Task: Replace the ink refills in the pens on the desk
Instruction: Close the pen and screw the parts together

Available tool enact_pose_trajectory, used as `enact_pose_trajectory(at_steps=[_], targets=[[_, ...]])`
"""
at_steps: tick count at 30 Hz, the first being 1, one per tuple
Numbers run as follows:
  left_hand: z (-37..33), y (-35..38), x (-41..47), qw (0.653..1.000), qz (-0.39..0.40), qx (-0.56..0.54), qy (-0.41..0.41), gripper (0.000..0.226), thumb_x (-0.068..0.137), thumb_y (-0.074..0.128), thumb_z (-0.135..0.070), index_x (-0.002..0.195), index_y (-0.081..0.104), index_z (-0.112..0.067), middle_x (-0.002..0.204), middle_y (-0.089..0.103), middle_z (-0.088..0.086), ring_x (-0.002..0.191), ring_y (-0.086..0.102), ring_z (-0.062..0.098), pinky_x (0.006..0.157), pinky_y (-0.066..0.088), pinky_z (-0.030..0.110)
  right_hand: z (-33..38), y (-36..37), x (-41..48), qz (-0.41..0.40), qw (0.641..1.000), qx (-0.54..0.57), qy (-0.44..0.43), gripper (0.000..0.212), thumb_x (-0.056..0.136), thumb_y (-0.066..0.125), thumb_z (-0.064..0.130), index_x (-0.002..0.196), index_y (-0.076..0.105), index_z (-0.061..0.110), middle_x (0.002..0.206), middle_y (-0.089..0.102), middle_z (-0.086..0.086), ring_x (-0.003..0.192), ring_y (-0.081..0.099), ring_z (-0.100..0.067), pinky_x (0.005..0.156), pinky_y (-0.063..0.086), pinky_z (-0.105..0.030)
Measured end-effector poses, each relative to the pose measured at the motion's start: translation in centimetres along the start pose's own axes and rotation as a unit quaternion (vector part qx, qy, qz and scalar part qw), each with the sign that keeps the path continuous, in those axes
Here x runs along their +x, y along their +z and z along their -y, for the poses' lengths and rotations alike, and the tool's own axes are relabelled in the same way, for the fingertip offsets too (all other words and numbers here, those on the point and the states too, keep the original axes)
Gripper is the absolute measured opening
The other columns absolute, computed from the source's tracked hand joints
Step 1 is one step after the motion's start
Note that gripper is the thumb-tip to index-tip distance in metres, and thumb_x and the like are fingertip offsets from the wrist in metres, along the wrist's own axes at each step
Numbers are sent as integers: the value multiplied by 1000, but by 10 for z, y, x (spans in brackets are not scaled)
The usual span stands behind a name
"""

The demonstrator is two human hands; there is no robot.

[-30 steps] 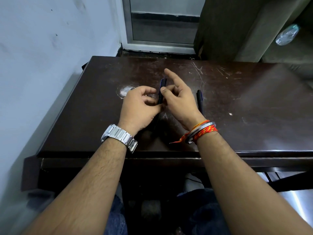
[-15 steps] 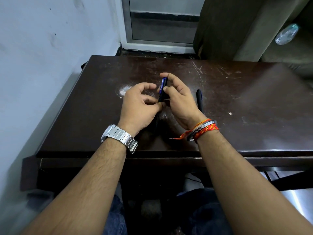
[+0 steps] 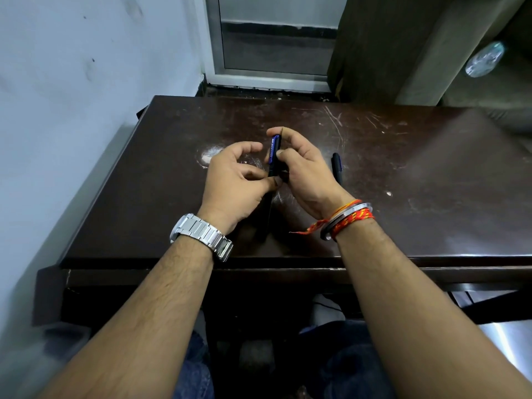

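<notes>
A dark pen with a blue clip stands almost upright between my two hands above the brown desk. My right hand wraps its upper part, thumb pressed on the blue clip and forefinger curled over the top end. My left hand pinches the pen's lower barrel between thumb and fingertips. The barrel runs down below my hands toward the desk's front edge. A second dark pen lies flat on the desk just right of my right hand, partly hidden by it.
A white wall runs along the desk's left side. A metal-framed door panel stands behind the desk, with a dark cabinet to its right. The desktop is scratched, with a pale smudge left of my hands.
My right forefinger, stretched out a second ago, has curled over the pen's top and the thumb has settled on the clip. The left hand keeps its pinch in the same place.
</notes>
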State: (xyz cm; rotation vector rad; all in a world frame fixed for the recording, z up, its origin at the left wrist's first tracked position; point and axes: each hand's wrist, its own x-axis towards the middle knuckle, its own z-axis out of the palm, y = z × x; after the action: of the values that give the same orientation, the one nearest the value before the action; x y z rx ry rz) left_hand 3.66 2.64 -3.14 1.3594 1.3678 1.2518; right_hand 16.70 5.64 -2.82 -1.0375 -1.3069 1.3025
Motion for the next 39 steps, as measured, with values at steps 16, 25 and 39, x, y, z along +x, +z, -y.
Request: enact_pose_trajectory(at_steps=[16,25,39], targets=[[-6,-4,1,980,86,-164,-68,51,82,73,8,127,58,-13,79,79,6,69,76,17,57,57,25,9,-1,-9,7,997,71,-7,30,102,48,7,131,53,10,82,56,-4,67,55,-8,55,49,-22],[-7,-5,1,976,115,-170,-75,56,87,69,6,138,53,-12,90,78,13,80,74,27,75,61,42,17,1,-13,67,984,160,32,37,106,35,7,141,46,14,86,57,-4,72,55,-15,61,54,-31],[1,-9,13,985,-22,-163,-47,35,80,82,-12,111,67,-11,87,79,5,83,75,20,89,59,45,7,-11,-17,29,994,-57,92,24,86,66,-3,107,59,6,82,66,-12,62,59,-15,61,51,-28]])
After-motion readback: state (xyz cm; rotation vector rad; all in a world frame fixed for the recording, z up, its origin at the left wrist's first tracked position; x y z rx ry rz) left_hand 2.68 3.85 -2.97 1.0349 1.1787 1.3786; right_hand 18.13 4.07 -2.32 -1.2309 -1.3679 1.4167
